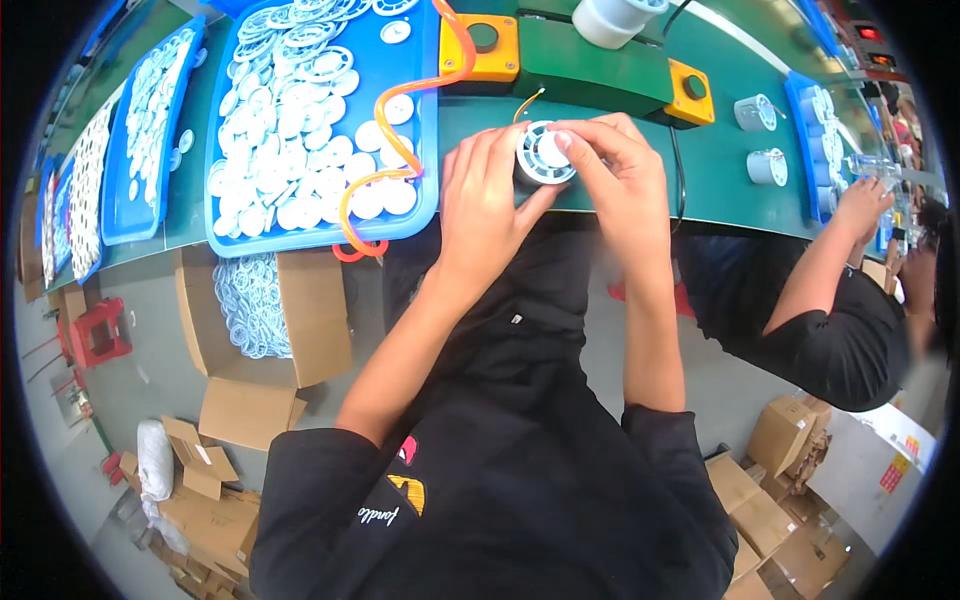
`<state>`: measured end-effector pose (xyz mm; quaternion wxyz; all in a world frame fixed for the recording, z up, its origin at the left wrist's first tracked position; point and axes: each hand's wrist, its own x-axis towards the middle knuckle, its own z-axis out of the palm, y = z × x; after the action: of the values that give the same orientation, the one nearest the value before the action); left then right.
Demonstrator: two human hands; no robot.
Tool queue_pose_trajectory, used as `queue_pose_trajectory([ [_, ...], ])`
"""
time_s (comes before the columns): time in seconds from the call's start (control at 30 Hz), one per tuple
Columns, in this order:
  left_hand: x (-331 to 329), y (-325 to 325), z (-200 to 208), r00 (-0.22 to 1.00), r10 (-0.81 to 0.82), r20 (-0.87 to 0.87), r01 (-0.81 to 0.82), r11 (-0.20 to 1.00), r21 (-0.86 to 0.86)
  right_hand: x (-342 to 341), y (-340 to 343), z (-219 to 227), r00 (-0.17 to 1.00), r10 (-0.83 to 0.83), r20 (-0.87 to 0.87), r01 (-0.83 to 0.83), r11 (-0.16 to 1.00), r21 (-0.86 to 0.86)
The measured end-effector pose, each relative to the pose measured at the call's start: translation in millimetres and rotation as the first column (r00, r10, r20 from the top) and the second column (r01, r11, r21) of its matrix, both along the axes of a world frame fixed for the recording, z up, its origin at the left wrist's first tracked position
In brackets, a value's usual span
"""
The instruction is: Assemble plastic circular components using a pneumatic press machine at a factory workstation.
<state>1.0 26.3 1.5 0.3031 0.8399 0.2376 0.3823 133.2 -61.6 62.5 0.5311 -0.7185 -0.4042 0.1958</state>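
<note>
The slotted housing (533, 162) sits between the left hand (480, 208) and right hand (632, 185).

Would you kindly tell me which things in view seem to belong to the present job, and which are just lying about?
Likely part of the job:
round slotted part between left hand and right hand
white discs
blue tray beneath them

Seemingly just lying about:
red stool
white bundle
floor cardboard

Discs (290, 130) in tray (427, 130), tray on table (712, 165), left of housing (540, 160)
</note>
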Motion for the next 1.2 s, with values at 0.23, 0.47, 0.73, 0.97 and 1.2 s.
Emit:
queue_pose_trajectory([
  [0.23, -8, 0, 0, 1.000, 0.006, -0.011, -0.007, 1.000, -0.022, -24, 19, 25, 0.993, -0.118, 0.020, 0.113, 0.982, 0.152],
  [0.47, -6, 0, -2, 0.997, -0.023, 0.080, 0.026, 0.999, -0.040, -13, 262, 22, 0.337, 0.432, 0.837, -0.036, 0.894, -0.447],
  [0.73, -3, -2, -2, 0.997, -0.013, 0.077, 0.016, 0.999, -0.048, -1, 290, 7, 0.277, 0.508, 0.815, -0.040, 0.854, -0.519],
  [0.97, -9, 2, 0, 0.998, -0.021, 0.063, 0.027, 0.995, -0.099, -22, 104, 97, 0.573, 0.165, 0.803, -0.349, 0.935, 0.057],
  [1.2, -13, 3, 4, 0.998, -0.056, 0.024, 0.059, 0.981, -0.184, -9, -8, 18, 0.877, 0.099, 0.470, -0.072, 0.995, -0.075],
])
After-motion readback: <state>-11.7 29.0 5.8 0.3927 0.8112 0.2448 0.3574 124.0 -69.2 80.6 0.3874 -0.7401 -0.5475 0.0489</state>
